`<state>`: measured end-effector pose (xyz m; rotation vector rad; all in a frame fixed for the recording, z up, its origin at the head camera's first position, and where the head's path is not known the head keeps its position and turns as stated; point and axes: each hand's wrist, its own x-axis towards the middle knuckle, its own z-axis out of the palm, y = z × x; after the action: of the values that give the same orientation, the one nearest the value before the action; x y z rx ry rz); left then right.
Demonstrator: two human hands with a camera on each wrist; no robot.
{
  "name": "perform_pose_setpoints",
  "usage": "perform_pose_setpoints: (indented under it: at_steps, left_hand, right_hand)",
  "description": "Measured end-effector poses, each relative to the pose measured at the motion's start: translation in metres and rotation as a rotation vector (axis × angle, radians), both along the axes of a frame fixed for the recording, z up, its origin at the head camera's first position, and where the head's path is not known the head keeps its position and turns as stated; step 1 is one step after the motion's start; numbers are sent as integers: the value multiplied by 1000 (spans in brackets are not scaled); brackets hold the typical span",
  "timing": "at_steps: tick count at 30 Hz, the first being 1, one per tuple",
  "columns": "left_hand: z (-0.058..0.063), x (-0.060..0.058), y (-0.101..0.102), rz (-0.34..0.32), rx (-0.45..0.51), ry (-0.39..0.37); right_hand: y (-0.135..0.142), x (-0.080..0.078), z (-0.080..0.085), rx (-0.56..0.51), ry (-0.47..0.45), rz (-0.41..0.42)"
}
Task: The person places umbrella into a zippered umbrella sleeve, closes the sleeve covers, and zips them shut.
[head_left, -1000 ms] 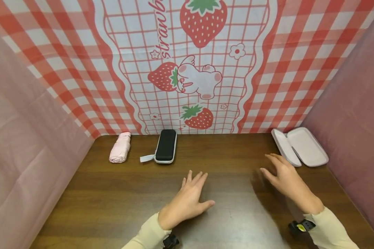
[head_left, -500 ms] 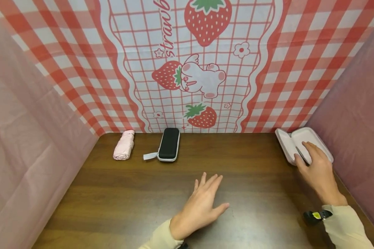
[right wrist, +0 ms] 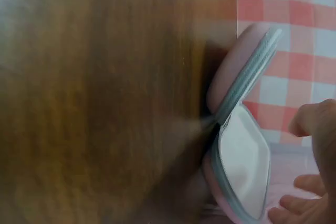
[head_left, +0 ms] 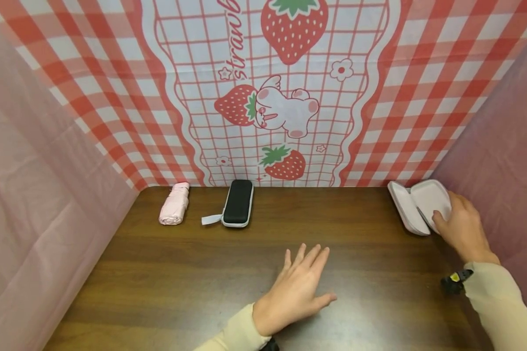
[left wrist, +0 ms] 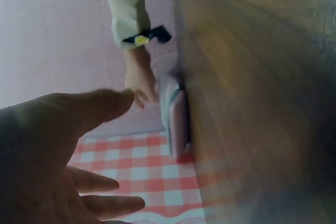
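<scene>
A pink zippered case with a pale lining lies unfolded at the back right of the table. In the right wrist view its two halves stand in a V, with the bare inside of one half showing. My right hand is at the outer edge of the right half, thumb over the lining and fingers beyond the rim. The thumb and fingers are spread apart in the right wrist view. My left hand hovers over the front middle of the table, fingers straight and spread, holding nothing.
On the wooden table, a black zippered case with a light pull strap lies at the back. Left of it is a rolled pink bundle. A checked cloth hangs behind, and a pink curtain borders the right side.
My right hand has moved right and forward from beside the pink case, over it, to its right edge. My left hand has shifted right in view, fingers still spread.
</scene>
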<state>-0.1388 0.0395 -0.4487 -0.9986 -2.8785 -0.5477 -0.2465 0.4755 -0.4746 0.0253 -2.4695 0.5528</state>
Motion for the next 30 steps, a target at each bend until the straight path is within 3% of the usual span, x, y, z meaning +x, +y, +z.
perform_pose_setpoints:
  at_steps: [5, 11, 16, 24, 30]
  left_hand:
    - [-8, 1, 2, -6, -63, -32]
    - [-16, -5, -2, -36, -117, 62]
    - [-13, -16, -11, -39, -139, 39]
    - [-7, -31, -29, -6, -145, 23]
    - [-5, -39, -35, 28, -118, 20]
  right_hand:
    - [6, -7, -2, 20, -98, -33]
    - [10, -12, -3, 28, -119, -54]
    - [14, -11, 1, 39, -184, -69]
    - [22, -3, 14, 3, -393, -160]
    - [29, 1, 13, 8, -385, -141]
